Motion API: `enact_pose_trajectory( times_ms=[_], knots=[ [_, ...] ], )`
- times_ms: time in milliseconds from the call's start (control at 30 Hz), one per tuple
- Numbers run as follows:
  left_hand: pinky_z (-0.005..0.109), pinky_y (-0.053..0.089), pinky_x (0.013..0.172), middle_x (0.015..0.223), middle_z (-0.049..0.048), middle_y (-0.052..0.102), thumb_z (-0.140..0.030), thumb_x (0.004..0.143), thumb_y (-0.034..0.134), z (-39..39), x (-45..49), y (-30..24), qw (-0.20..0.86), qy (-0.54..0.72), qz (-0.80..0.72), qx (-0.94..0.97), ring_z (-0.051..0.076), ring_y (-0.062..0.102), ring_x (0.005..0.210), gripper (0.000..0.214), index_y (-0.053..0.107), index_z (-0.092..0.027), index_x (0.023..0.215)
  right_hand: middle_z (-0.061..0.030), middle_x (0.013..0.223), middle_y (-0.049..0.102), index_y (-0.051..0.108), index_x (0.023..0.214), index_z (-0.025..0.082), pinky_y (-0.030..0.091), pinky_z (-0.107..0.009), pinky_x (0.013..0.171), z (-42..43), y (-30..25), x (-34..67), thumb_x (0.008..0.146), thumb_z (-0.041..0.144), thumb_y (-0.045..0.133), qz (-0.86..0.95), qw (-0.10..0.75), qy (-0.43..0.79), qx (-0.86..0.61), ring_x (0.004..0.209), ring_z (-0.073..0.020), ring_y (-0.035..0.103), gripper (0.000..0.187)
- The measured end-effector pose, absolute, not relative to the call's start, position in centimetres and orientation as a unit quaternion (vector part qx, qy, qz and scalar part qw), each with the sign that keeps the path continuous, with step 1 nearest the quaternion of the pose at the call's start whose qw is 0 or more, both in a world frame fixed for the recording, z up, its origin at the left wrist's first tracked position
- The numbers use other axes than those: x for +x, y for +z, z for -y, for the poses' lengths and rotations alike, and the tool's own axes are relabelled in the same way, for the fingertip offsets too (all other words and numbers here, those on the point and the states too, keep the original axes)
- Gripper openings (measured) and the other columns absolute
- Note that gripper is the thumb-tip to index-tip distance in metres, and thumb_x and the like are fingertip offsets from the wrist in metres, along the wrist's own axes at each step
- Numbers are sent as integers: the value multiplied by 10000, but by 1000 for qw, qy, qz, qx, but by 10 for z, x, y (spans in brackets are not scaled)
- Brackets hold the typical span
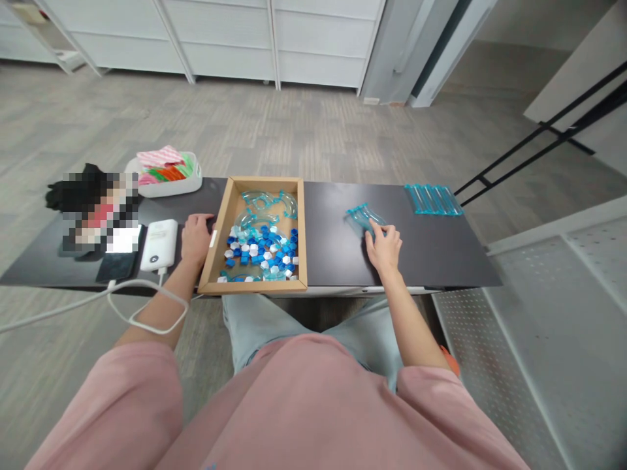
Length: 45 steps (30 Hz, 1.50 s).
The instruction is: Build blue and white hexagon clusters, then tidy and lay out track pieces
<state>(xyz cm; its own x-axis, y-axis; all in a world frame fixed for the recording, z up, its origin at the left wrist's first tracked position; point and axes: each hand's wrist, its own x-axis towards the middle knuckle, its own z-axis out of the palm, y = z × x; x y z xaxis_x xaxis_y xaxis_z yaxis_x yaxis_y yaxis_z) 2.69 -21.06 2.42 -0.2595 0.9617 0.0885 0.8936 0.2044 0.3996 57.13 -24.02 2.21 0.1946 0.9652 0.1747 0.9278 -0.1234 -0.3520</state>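
My right hand (385, 247) is over the dark tabletop, its thumb and fingers closed on the near end of a clear blue curved tube (376, 218). Another similar tube (359, 220) lies right beside it. My left hand (196, 239) rests on the table against the left wall of a cardboard tray (302, 235), holding nothing, with its fingers stretched forward. Inside the tray, clear blue curved tubes (259, 199) lie toward the far side. Many small blue and white connector pieces (259, 253) fill the near part.
Several straight clear blue tubes (434, 200) lie side by side at the table's right end. Left of the tray are a white power bank (159, 245), a phone (120, 261), a looping white cable (147, 285), and a white basket (171, 188) of colourful items. A black thing (88, 186) sits farther left.
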Motion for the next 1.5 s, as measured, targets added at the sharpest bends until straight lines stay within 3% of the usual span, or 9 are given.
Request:
enact_pose_trajectory(
  times_ms=[200,400,567,700,833,967,1133,1233,1500],
  knots=[
    [551,485,1280,1526,213,650,-304,1099,604,209,25,19,83,202,-767,603,373,605,1426,410,719,-188,1476,-212,1562,688,726,1706,433,490,-718,1284,250,12,563,1171,516,411,671,200,83,-710,1464,-472,631,627],
    [623,492,1257,1544,257,635,-317,1134,586,211,26,20,85,203,-763,608,396,603,1424,442,705,-131,1517,-99,1740,653,694,1704,549,304,-780,1378,274,23,540,1201,519,313,693,222,91,-679,1639,-434,552,631],
    [590,482,1254,1541,249,640,-318,1158,585,210,25,19,84,203,-762,610,367,605,1415,430,717,-124,1518,-87,1732,669,672,1724,552,379,-766,1319,283,52,497,1218,523,349,738,248,93,-620,1607,-460,567,601],
    [559,477,1255,1541,250,642,-342,1174,578,210,26,20,83,200,-761,612,351,607,1405,453,715,-103,1534,-60,1603,757,633,1743,578,436,-681,1305,276,79,435,1243,502,373,844,178,168,-478,1523,-387,637,569],
    [543,470,1260,1541,256,644,-321,1176,558,212,28,21,77,200,-758,616,350,600,1402,459,714,-81,1535,-12,1764,658,625,1754,553,391,-632,1381,267,94,383,1227,604,478,899,120,204,-370,1604,-366,593,550],
    [535,478,1245,1528,237,653,-317,1169,576,212,28,20,73,202,-757,617,342,601,1389,440,720,-107,1528,11,1860,563,606,1773,531,362,-621,1428,259,94,389,1208,648,499,892,143,201,-379,1707,-367,506,586],
    [564,495,1229,1524,247,655,-300,1153,586,211,28,18,70,201,-758,616,357,616,1375,436,719,-107,1521,-148,1888,488,664,1753,342,387,-696,1403,242,66,454,1120,559,577,716,162,107,-670,1733,-472,446,674],
    [583,499,1229,1512,252,655,-290,1143,585,211,29,18,67,202,-760,615,368,625,1371,434,717,-104,1513,-225,1887,447,665,1749,272,395,-707,1404,236,45,488,1052,558,627,650,128,102,-742,1709,-508,470,754],
    [583,507,1227,1523,238,657,-267,1123,586,211,31,17,67,200,-763,610,381,641,1386,404,710,-147,1488,-227,1649,677,693,1698,276,505,-567,1397,219,44,513,1047,279,358,646,239,119,-715,1630,-328,608,732]
  ],
)
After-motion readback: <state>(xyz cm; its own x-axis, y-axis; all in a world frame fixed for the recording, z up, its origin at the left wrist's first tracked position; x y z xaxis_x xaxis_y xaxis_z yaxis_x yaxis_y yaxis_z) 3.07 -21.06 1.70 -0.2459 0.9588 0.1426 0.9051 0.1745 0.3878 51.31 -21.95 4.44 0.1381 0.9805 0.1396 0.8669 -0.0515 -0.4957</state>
